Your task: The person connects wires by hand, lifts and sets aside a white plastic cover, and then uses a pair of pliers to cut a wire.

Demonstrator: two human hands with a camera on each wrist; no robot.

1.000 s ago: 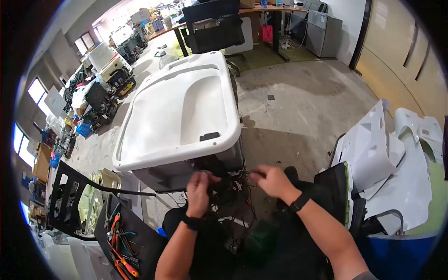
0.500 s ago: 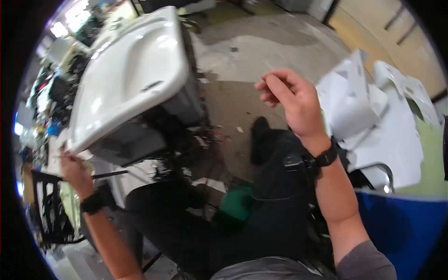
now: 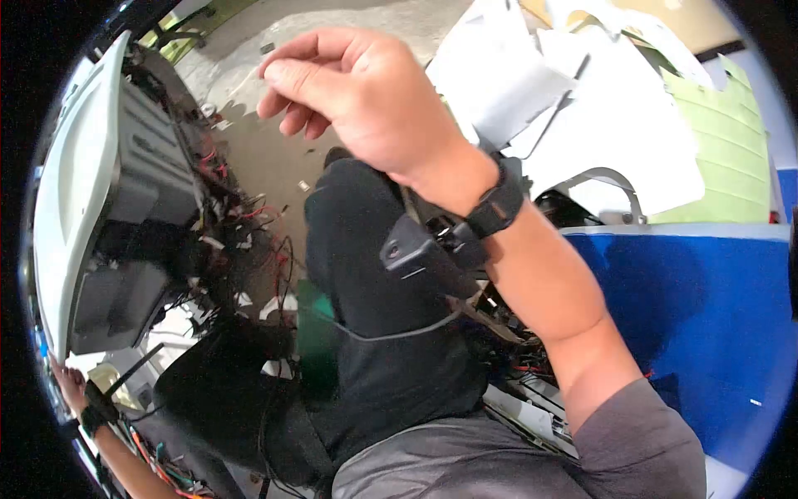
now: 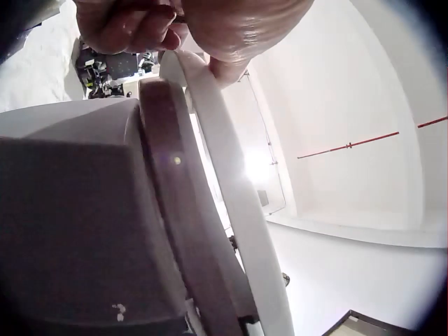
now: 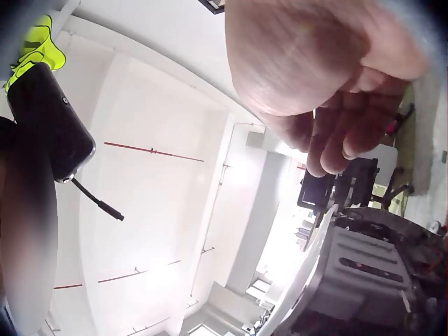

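At the far left of the head view, my left hand (image 3: 73,389) is beside the near corner of the white moulded top (image 3: 83,166) on a large grey housing (image 3: 145,166). In the left wrist view the same hand (image 4: 238,28) has bent fingers close to the white rim (image 4: 238,182); I cannot tell whether it holds something small. My right hand (image 3: 366,100) is raised in mid-air above the person's leg, its fingers loosely curled around nothing. From the right wrist, its fingers (image 5: 360,119) hang relaxed, with the grey housing (image 5: 364,266) beyond.
Loose wires (image 3: 278,249) and scraps lie on the floor beside the housing. White moulded panels (image 3: 499,83) are stacked at the right, next to a pale green sheet (image 3: 715,141) and a blue surface (image 3: 690,291). Tools (image 3: 150,453) lie at the lower left.
Both hands were close together before the housing and have moved apart, left hand to the left, right hand upward. The head view has swung right and down, shifting the housing to the left edge.
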